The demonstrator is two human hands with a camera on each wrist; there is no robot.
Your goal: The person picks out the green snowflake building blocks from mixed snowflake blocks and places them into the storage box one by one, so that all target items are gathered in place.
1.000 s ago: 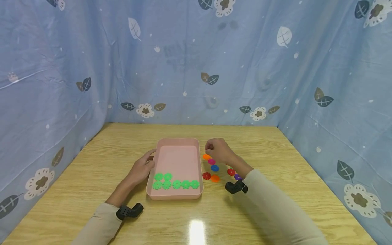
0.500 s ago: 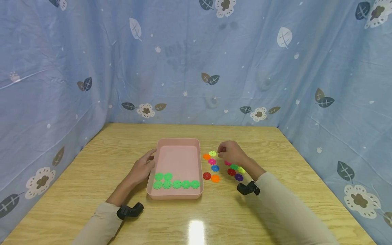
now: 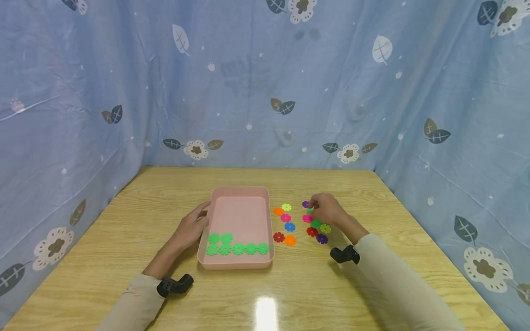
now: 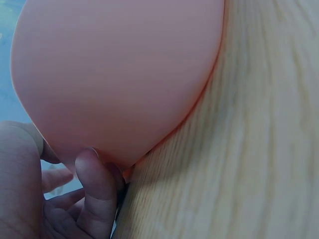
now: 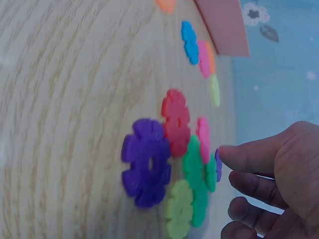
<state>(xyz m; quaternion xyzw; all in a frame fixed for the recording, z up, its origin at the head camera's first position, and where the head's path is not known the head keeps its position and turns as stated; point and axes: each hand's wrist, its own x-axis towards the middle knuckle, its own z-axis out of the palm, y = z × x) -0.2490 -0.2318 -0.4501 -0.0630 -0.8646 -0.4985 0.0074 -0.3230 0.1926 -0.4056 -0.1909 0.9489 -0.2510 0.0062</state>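
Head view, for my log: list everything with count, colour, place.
table: 1, tan, below
tray: 1, pink, on table
tray flower discs: 7, green, near end
middle flower discs: 6, orange (2), lime, pink, blue, red, right of tray
outer flower discs: 7 visible, purple (2), green (2), pink, red, lime, rightmost
curtain: 1, blue, behind table
wrist cameras: 2, black, on wrists
sleeves: 2, beige, forearms
left hand: 1, at tray's left rim
right hand: 1, at outer flower discs

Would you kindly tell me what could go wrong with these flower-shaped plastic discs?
The right hand might nudge the bright pink flower-shaped disc lying close to it. The left hand touches the pink rectangular plastic tray, so a push could shift it and jostle the green flower-shaped discs inside.
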